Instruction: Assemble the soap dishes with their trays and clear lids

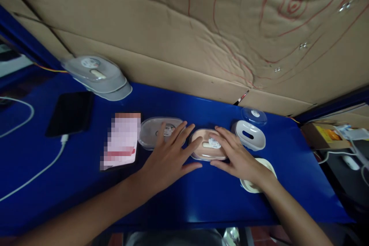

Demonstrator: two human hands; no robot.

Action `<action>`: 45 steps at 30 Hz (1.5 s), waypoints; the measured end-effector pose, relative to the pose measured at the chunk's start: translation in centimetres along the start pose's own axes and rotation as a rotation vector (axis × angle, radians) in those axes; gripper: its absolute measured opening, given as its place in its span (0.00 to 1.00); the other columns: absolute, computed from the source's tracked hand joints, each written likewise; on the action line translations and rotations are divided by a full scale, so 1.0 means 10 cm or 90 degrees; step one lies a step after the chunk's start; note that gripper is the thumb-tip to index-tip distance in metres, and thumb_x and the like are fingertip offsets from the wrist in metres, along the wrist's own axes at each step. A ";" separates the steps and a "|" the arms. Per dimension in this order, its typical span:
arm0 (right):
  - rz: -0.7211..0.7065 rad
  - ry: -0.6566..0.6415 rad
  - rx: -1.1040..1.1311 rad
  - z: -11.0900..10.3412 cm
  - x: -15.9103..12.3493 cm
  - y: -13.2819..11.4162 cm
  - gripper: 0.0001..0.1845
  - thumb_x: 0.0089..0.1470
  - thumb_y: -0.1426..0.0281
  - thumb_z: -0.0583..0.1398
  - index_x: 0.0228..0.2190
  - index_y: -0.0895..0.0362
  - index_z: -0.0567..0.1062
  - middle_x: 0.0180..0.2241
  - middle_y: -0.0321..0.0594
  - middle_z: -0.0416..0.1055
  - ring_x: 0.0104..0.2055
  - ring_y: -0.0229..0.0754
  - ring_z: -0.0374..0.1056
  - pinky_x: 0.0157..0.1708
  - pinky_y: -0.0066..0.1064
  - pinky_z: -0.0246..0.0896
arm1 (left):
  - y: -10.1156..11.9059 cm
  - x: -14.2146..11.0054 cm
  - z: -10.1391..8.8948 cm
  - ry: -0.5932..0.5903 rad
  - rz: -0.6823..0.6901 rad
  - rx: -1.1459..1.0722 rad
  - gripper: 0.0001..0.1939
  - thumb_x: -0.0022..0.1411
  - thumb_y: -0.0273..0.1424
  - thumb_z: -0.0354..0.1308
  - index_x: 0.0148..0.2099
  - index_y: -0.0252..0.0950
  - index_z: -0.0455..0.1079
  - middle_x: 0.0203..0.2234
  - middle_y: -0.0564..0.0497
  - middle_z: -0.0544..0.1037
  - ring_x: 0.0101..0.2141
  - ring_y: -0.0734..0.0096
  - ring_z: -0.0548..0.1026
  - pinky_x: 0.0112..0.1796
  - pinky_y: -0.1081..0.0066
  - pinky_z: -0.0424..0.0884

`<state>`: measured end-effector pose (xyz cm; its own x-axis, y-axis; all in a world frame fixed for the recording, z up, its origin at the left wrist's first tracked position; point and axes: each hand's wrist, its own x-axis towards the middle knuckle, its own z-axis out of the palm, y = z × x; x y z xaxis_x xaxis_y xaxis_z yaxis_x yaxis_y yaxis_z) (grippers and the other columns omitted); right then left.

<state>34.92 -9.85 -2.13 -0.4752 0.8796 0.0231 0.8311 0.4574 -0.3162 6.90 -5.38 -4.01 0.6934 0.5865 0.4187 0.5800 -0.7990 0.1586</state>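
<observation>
A peach-coloured oval box point(205, 152) with a clear lid and a round sticker sits on the blue table between my hands. My left hand point(170, 150) is spread, its fingers over the right part of a grey oval box point(148, 134) with a clear lid. Its thumb and forefinger reach to the peach box's left end. My right hand point(235, 153) has its fingers stretched along the peach box's right end, appearing to touch the lid. Behind that hand stand a white oval box point(258, 138) with a dark slot and a loose clear lid point(245, 114). My right wrist partly hides a cream oval piece point(249, 187).
A lit phone point(122, 142) lies left of the grey box. Further left are a dark phone point(70, 113) with a white cable point(54, 169) and stacked grey oval boxes point(115, 90). A cardboard wall point(144, 34) rises behind the blue table point(196, 207).
</observation>
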 end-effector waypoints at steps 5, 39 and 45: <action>0.053 0.014 -0.090 -0.16 0.18 0.13 0.40 0.68 0.52 0.60 0.72 0.48 0.53 0.75 0.53 0.50 0.77 0.62 0.45 0.70 0.68 0.46 | -0.09 0.00 -0.02 0.036 -0.123 0.057 0.32 0.68 0.40 0.66 0.69 0.37 0.65 0.69 0.26 0.64 0.67 0.24 0.62 0.63 0.19 0.45; 0.131 0.218 -0.030 -0.29 -1.67 0.39 0.22 0.71 0.72 0.57 0.63 0.49 0.71 0.61 0.44 0.75 0.66 0.51 0.67 0.65 0.53 0.64 | -0.07 0.05 0.08 -0.002 0.057 0.045 0.23 0.76 0.41 0.52 0.68 0.41 0.65 0.64 0.38 0.74 0.61 0.36 0.73 0.64 0.29 0.54; 0.155 0.188 -0.042 0.00 -1.92 0.16 0.24 0.70 0.72 0.59 0.65 0.51 0.68 0.63 0.46 0.72 0.68 0.52 0.64 0.67 0.57 0.61 | -0.03 0.08 0.05 -0.008 0.047 0.042 0.21 0.76 0.40 0.52 0.66 0.40 0.65 0.64 0.37 0.74 0.62 0.35 0.73 0.63 0.28 0.54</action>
<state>45.42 -26.03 -3.11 -0.1664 0.9590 0.2293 0.9306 0.2296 -0.2850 7.52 -4.64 -4.13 0.7406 0.5283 0.4153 0.5538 -0.8298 0.0682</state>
